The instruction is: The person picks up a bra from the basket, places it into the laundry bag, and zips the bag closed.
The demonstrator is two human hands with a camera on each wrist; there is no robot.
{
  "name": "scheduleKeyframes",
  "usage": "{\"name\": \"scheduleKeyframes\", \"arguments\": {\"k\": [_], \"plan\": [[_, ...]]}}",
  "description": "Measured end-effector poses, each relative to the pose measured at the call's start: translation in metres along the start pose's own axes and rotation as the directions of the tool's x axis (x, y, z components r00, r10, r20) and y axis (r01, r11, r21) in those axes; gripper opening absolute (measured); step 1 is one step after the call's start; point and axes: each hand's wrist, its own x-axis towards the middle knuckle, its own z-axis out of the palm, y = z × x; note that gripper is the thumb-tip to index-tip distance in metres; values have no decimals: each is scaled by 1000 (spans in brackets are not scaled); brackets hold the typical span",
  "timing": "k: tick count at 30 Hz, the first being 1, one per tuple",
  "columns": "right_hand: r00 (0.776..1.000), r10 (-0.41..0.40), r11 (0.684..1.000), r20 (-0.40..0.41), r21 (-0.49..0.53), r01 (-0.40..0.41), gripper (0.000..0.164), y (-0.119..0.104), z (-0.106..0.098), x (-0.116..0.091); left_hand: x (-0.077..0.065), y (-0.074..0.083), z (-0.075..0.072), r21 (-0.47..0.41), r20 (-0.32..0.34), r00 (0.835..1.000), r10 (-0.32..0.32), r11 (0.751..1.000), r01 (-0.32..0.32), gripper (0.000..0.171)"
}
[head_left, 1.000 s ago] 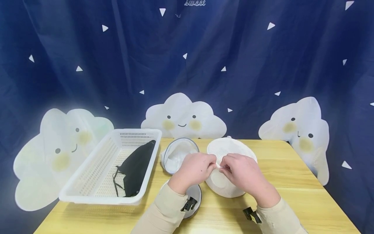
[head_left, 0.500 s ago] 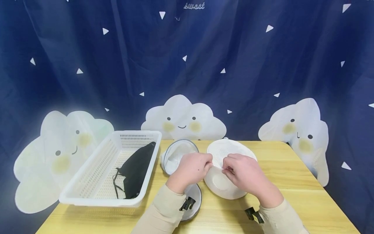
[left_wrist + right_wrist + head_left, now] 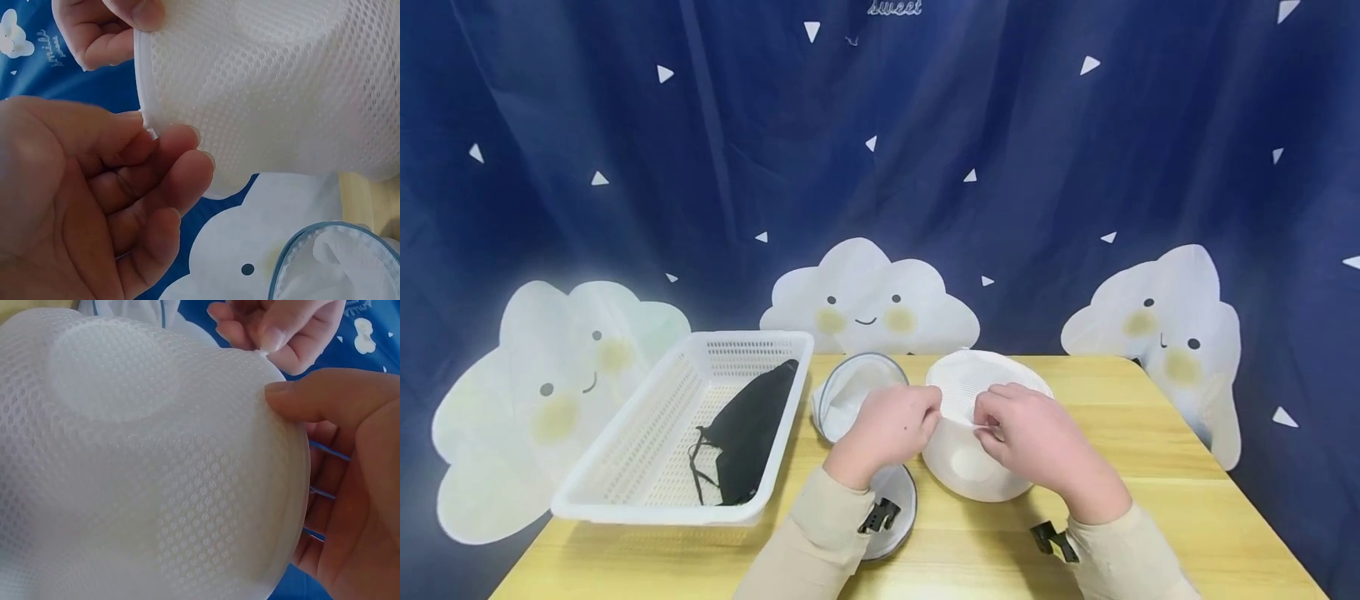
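A round white mesh laundry bag (image 3: 966,471) is held up between both hands at the right of the head view. My left hand (image 3: 889,427) pinches a small piece at the bag's piped edge between thumb and forefinger; in the left wrist view its other fingers curl beside the mesh (image 3: 262,119). My right hand (image 3: 1028,435) grips the same edge a short way off. Its thumb (image 3: 287,400) presses on the near face in the right wrist view, fingers behind. A flat round panel shows in the mesh. The bag's far side is partly hidden by the hands.
Left on the wooden table (image 3: 1150,517) stands a white plastic basket (image 3: 647,512) holding a black fabric item (image 3: 756,437) with thin straps. Two white pieces with dark round rims, one behind (image 3: 850,408) and one in front (image 3: 898,517), lie near the left forearm.
My hands have drawn slightly apart along the bag's edge, the left one moving left and the right one a little right. Both keep their hold, and the bag has shifted slightly left.
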Motion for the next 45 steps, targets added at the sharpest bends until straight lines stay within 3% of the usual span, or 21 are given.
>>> {"name": "scheduleKeyframes", "arguments": {"k": [9,14,20,28,39,45], "plan": [[1000,-10,1000,-16,4,10,28,-6,10,1,-2,6,2,-55,5,1000,25,998,-25,23],[1000,23,1000,-16,8,-23,28,-9,12,0,0,12,4,-35,-5,999,39,999,-39,28],[997,79,997,-5,19,-79,32,-14,16,0,-1,15,6,-72,-1,998,57,996,-56,29],[995,95,995,-27,23,-95,32,-16,15,-1,-2,17,7,-81,-3,998,65,995,-65,29],[994,-10,1000,-111,27,13,32,-14,13,0,-1,16,4,-95,18,998,56,994,-54,29],[987,-72,997,-144,24,76,34,-13,15,1,-2,14,3,-51,-4,998,64,997,-64,28]]}}
